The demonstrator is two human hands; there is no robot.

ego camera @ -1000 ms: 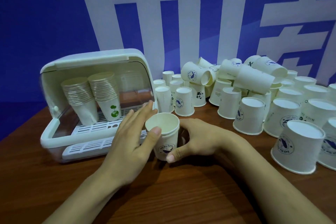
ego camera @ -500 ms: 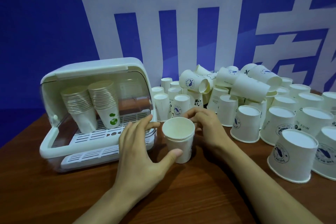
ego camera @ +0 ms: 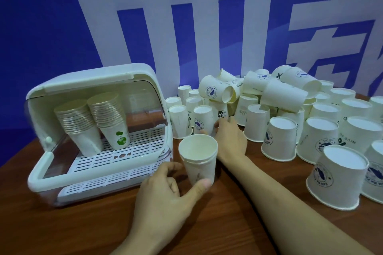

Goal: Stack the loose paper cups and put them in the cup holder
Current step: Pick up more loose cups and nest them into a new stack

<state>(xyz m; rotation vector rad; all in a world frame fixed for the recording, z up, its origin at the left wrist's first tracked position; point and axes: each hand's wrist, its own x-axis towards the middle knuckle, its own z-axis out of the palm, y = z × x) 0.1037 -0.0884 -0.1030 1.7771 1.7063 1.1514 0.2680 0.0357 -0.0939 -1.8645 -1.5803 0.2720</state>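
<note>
My left hand (ego camera: pixel 163 190) holds a short stack of upright white paper cups (ego camera: pixel 199 157) just in front of the cup holder (ego camera: pixel 99 174), thumb and fingers around its lower part. My right hand (ego camera: pixel 230 138) reaches past it to an upside-down cup with a blue logo (ego camera: pixel 204 120), fingers closing around its base. The white cup holder stands at the left with its clear lid raised; two tilted cup stacks (ego camera: pixel 93 122) lean on its slatted rack.
Many loose cups (ego camera: pixel 290 114) cover the right side of the brown table (ego camera: pixel 228 223), most upside down, some piled on their sides at the back. A large upturned cup (ego camera: pixel 337 178) stands near my right forearm. A blue and white wall rises behind.
My left hand took over the upright stack and shifted it right. My right hand let go of it and reached back to an upside-down cup.
</note>
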